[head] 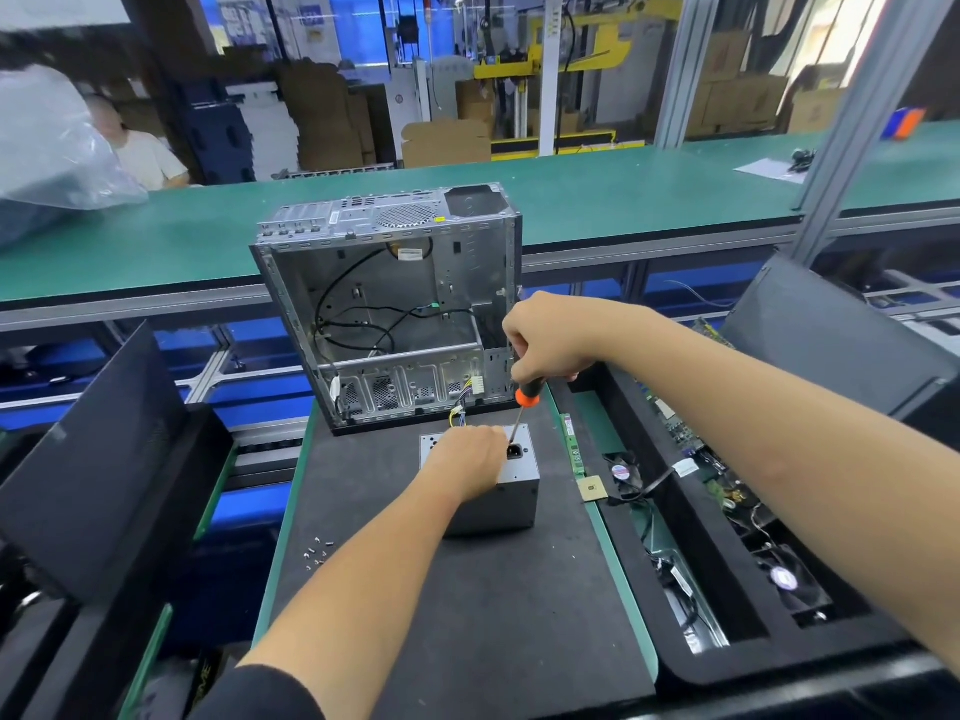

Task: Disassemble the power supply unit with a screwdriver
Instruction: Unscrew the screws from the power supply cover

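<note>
Now:
- right hand [545, 340] fisted round screwdriver [521, 407] handle, orange end showing, shaft angled down, tip on top face of power supply unit [498, 498]
- left hand [472, 459] on PSU top, fingers curled over it, steadying
- PSU stands on dark mat [467, 589], just in front of open computer case [395, 309]
- loose screws [315, 552] on mat, left
- side tray [727, 537] right with boards, fans

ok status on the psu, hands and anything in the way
Right hand grips screwdriver, tip at the top face. Left hand steadies power supply unit on the mat. Loose screws lie clear to the left.
</note>
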### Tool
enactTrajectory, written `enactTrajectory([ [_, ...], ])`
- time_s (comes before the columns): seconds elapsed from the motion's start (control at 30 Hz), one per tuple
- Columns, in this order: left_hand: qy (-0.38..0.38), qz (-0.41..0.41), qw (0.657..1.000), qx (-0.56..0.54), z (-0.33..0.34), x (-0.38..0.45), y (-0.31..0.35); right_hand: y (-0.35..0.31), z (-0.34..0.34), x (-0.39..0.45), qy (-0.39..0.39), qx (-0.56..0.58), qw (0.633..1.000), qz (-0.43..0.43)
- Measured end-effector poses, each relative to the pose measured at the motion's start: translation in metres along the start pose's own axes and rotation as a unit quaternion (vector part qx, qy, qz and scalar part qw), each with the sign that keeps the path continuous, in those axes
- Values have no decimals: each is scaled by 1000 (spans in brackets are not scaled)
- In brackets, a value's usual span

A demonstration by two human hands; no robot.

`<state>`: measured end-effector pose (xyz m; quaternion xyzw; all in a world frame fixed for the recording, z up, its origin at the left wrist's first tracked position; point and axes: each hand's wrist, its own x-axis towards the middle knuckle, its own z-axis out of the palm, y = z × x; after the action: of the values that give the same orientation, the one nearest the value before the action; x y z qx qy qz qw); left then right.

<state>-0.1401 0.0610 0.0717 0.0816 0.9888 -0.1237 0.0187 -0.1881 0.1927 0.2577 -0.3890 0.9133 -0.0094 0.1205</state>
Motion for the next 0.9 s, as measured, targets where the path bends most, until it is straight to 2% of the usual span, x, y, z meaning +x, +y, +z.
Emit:
enactTrajectory([
  [0.07,-9,-16,999,-28,0,0,-2,0,0,-1,-1,3,1000,5],
  [0.13,4,-61,985,-164,-1,-2,-8,0,-2,-1,5,5,1000,5],
  [0.23,68,-156,911,-376,-1,-11,-27,-3,-4,3,37,14,999,2],
  [0.33,126,-233,854,-449,3,-25,-50,-11,-1,16,61,58,996,-14],
  [0.43,143,-300,818,-469,11,-42,-70,-28,14,35,45,66,996,-41],
  [0.53,142,-347,803,-463,26,-60,-88,-47,40,55,-9,29,998,-59],
  [0.7,112,-398,811,-414,63,-102,-112,-80,81,83,-89,26,994,-51],
  [0.9,41,-428,812,-396,101,-137,-123,-102,109,104,-136,97,984,-65],
])
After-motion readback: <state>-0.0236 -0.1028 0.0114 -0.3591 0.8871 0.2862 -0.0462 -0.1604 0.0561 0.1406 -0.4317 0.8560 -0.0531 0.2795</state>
